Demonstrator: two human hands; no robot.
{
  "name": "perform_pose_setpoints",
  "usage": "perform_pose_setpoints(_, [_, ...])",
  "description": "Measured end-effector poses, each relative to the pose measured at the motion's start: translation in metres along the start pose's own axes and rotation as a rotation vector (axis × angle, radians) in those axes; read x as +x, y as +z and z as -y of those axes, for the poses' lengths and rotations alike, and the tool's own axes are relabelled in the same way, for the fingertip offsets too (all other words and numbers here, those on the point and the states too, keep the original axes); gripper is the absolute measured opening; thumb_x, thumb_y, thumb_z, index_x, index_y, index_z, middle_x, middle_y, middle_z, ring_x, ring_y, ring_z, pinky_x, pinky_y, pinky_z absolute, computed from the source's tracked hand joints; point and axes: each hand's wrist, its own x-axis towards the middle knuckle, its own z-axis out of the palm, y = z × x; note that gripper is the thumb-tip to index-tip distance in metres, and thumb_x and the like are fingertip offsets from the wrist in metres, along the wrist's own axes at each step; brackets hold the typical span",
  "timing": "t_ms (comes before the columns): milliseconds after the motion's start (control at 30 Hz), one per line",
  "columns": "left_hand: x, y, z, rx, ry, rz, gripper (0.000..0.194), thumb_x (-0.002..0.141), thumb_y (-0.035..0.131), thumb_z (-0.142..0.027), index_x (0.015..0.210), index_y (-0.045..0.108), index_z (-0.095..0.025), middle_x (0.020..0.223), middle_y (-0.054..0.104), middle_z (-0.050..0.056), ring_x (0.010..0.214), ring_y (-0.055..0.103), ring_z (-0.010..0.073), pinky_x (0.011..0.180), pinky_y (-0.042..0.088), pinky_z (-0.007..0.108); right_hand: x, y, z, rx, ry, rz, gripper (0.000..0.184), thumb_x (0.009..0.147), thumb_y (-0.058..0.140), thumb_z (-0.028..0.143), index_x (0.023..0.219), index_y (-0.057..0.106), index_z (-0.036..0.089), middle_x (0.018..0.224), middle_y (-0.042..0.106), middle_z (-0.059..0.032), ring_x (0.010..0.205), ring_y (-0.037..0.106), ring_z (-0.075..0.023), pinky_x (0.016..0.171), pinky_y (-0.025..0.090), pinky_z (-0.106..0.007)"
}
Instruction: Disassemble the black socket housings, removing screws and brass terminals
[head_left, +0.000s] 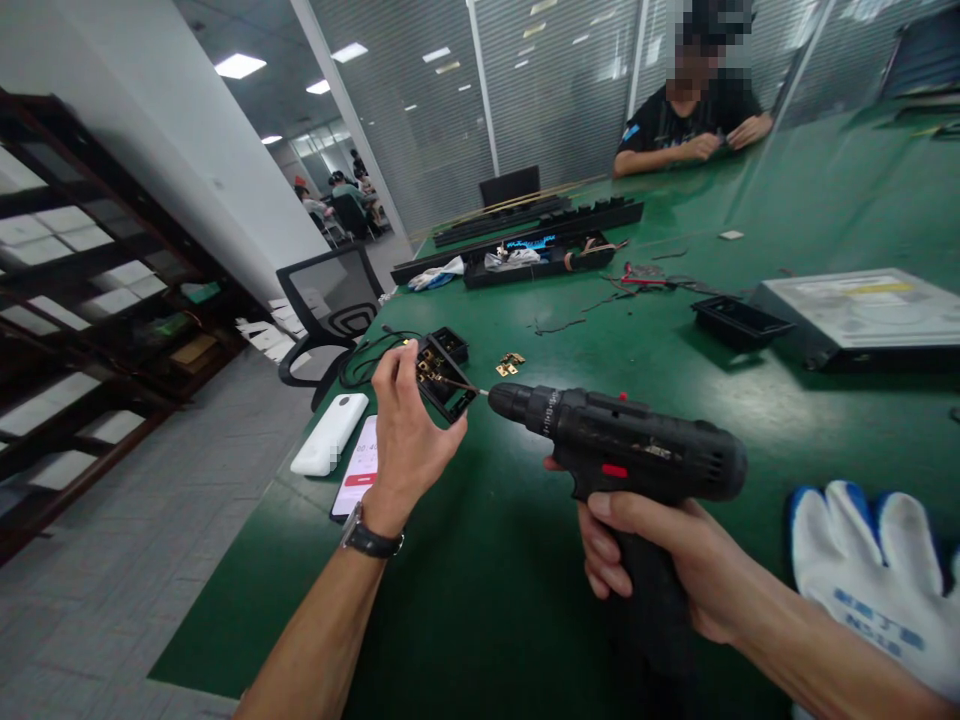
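My left hand (pixel 409 425) grips a small black plastic casing (pixel 451 396) with brass-coloured contacts inside, tilted above the table. My right hand (pixel 664 550) is wrapped round the handle of a black cordless drill (pixel 630 440), which points left. A long thin bit (pixel 469 388) runs from its chuck into the casing; whether the tip sits on a screw is too small to tell. Just behind the casing is another black plastic part (pixel 450 343), with a black cable (pixel 356 362) beside it. Several small brass pieces (pixel 510 364) lie on the green table (pixel 480 540).
A white object (pixel 330 434) and a phone (pixel 358 470) lie left of my left hand. White-and-blue gloves (pixel 862 570) lie at right. Farther back are a black tray (pixel 741 322), a metal box (pixel 870 310), wires (pixel 649 278) and long black strips (pixel 540 255). A person (pixel 694 110) sits opposite.
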Motion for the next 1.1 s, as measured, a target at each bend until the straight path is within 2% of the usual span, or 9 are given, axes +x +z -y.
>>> perform_pose_setpoints(133, [0.0003,-0.0019,-0.0009,0.004,0.006,0.001,0.109,0.076,0.082,-0.021,0.163,0.016,-0.024,0.157,0.031,0.017,0.150,0.033,0.0357,0.125,0.036,0.057,0.0003,-0.0022,-0.0015,0.002,0.003,-0.002,0.045,0.087,0.074,0.032,0.128,0.065,0.016,0.064,0.059,0.0039,0.049,0.053,-0.0119,0.058,0.053,-0.033])
perform_pose_setpoints(233, [0.0006,-0.0029,-0.0022,-0.006,0.004,0.006,0.108,0.076,0.082,-0.020,0.163,0.018,-0.025,0.157,0.031,0.017,0.151,0.033,0.0360,0.126,0.035,0.057,0.0003,-0.0037,-0.0029,-0.007,0.004,0.016,0.019,0.088,0.073,0.033,0.092,0.070,0.015,0.065,0.058,0.0022,0.050,0.054,-0.0112,0.059,0.053,-0.032])
perform_pose_setpoints(300, [0.0007,-0.0031,-0.0033,-0.017,-0.001,0.013,0.107,0.076,0.081,-0.019,0.162,0.018,-0.025,0.157,0.031,0.017,0.151,0.032,0.0359,0.126,0.035,0.057,0.0003,-0.0039,-0.0033,-0.019,0.002,0.022,0.025,0.089,0.072,0.034,0.074,0.066,0.015,0.065,0.057,0.0011,0.051,0.054,-0.0109,0.060,0.054,-0.033])
perform_pose_setpoints(367, [0.0006,-0.0028,-0.0043,-0.026,-0.003,0.018,0.107,0.076,0.081,-0.018,0.162,0.019,-0.025,0.158,0.031,0.017,0.151,0.032,0.0357,0.126,0.035,0.057,0.0003,-0.0035,-0.0034,-0.029,-0.004,0.021,0.029,0.089,0.072,0.035,0.069,0.064,0.015,0.065,0.056,0.0009,0.051,0.053,-0.0109,0.059,0.054,-0.033])
perform_pose_setpoints(567, [0.0001,-0.0006,-0.0056,-0.021,0.009,0.034,0.105,0.077,0.080,-0.019,0.162,0.020,-0.023,0.157,0.031,0.017,0.151,0.033,0.0351,0.126,0.035,0.055,-0.0004,-0.0009,-0.0018,-0.031,-0.014,0.013,0.027,0.087,0.074,0.036,0.072,0.066,0.015,0.064,0.057,0.0011,0.050,0.054,-0.0113,0.058,0.054,-0.033])
perform_pose_setpoints(667, [0.0004,0.0001,-0.0057,-0.022,0.012,0.032,0.104,0.076,0.080,-0.019,0.162,0.021,-0.023,0.156,0.032,0.017,0.151,0.033,0.0350,0.126,0.035,0.055,-0.0003,0.0006,0.0000,-0.036,-0.009,0.000,0.023,0.086,0.075,0.035,0.093,0.072,0.014,0.064,0.057,0.0024,0.050,0.053,-0.0116,0.058,0.054,-0.033])
perform_pose_setpoints(733, [0.0007,-0.0001,-0.0056,-0.014,0.019,0.033,0.104,0.076,0.080,-0.018,0.162,0.021,-0.023,0.156,0.032,0.017,0.151,0.034,0.0351,0.126,0.035,0.056,0.0001,0.0010,0.0010,-0.040,0.001,-0.008,0.031,0.086,0.075,0.035,0.109,0.073,0.013,0.064,0.057,0.0032,0.050,0.053,-0.0117,0.058,0.054,-0.033])
perform_pose_setpoints(800, [0.0010,-0.0004,-0.0056,-0.003,0.024,0.037,0.105,0.076,0.080,-0.018,0.162,0.020,-0.023,0.157,0.032,0.018,0.150,0.034,0.0353,0.126,0.035,0.056,0.0004,0.0011,0.0014,-0.046,-0.002,-0.008,0.036,0.086,0.074,0.035,0.114,0.072,0.013,0.063,0.057,0.0034,0.049,0.053,-0.0118,0.058,0.053,-0.033])
perform_pose_setpoints(1100, [0.0014,-0.0011,-0.0068,0.011,0.027,0.044,0.104,0.077,0.080,-0.019,0.162,0.021,-0.023,0.157,0.032,0.018,0.150,0.034,0.0351,0.125,0.037,0.054,-0.0010,0.0019,0.0011,-0.161,-0.021,-0.021,0.026,0.088,0.072,0.038,0.101,0.074,0.015,0.064,0.057,0.0028,0.051,0.055,-0.0128,0.060,0.054,-0.034])
